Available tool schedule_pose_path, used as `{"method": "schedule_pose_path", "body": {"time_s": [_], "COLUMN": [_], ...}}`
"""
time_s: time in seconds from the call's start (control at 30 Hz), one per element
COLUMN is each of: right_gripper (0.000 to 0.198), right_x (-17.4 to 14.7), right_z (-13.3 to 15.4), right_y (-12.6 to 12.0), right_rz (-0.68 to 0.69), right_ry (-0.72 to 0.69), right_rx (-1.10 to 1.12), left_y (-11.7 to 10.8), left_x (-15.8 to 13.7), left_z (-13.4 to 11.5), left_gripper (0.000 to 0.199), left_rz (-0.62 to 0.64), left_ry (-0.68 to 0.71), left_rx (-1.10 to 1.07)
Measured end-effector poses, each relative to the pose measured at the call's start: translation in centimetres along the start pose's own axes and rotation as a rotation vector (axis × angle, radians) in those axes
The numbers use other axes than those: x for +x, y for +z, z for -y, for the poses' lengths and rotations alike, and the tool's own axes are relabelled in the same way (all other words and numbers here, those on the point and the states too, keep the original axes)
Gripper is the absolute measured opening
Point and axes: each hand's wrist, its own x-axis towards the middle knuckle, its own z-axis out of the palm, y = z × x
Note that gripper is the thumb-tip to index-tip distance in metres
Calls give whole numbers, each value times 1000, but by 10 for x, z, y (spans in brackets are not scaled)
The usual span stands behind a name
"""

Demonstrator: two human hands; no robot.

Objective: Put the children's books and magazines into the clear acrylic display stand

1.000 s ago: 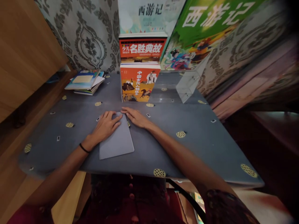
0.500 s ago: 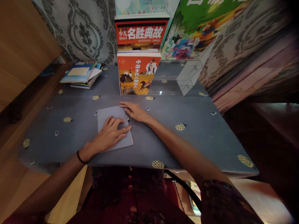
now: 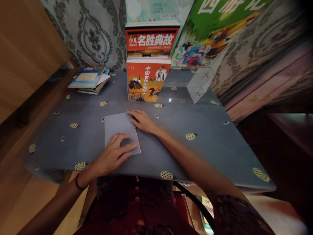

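Observation:
A thin grey-blue notebook with a rounded corner lies flat on the patterned tablecloth in front of me. Over its lower part is my left hand, slightly blurred, fingers spread; whether it touches the cover I cannot tell. A dark band circles that wrist. At the notebook's upper right corner my right hand rests with stretched fingers, the fingertips on the corner and the palm side on the cloth beside it. Neither hand grips anything that I can see.
Upright books, among them an orange one, stand in a clear acrylic rack beyond the notebook. At the far left lies a stack of books. The table's front edge runs close to my body, with a wooden cabinet to the left.
My left hand has slid down and slightly toward me over the notebook, uncovering more of its upper part. My right hand stays at the corner. The view has shifted a little.

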Motion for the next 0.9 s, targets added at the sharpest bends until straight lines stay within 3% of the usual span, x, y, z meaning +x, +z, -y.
{"method": "schedule_pose_path", "body": {"time_s": [0.13, 0.2, 0.27, 0.4, 0.6, 0.67, 0.73, 0.8, 0.9], "right_gripper": [50, 50, 47, 40, 39, 39, 41, 45, 66], "right_x": [-3, -3, -3, -3, -2, -2, -3, -5, -5], "right_z": [7, 12, 17, 25, 30, 30, 29, 25, 18], "right_y": [-1, -1, -1, 1, 0, -1, -1, -1, -2], "right_rz": [46, 66, 74, 80, 97, 97, 97, 75, -32], "right_ry": [-30, -42, -42, -46, -44, -33, -13, 22, 93], "right_rx": [-73, -121, -187, -321, -386, -359, -298, -197, 80], "left_y": [-6, -6, -5, -10, -30, -33, -33, -32, -36], "left_x": [-10, -13, -13, -8, 4, 9, 14, 19, 30], "left_z": [36, 48, 53, 54, 60, 58, 54, 51, 51], "left_gripper": [50, 56, 56, 58, 65, 64, 62, 62, 62], "left_rz": [-172, -166, -151, -230, -509, -489, -364, -274, -305], "left_ry": [-408, -493, -486, -529, -818, -891, -918, -916, -859], "left_rx": [203, 248, 199, -69, -789, -1006, -1149, -1173, -1040]}}
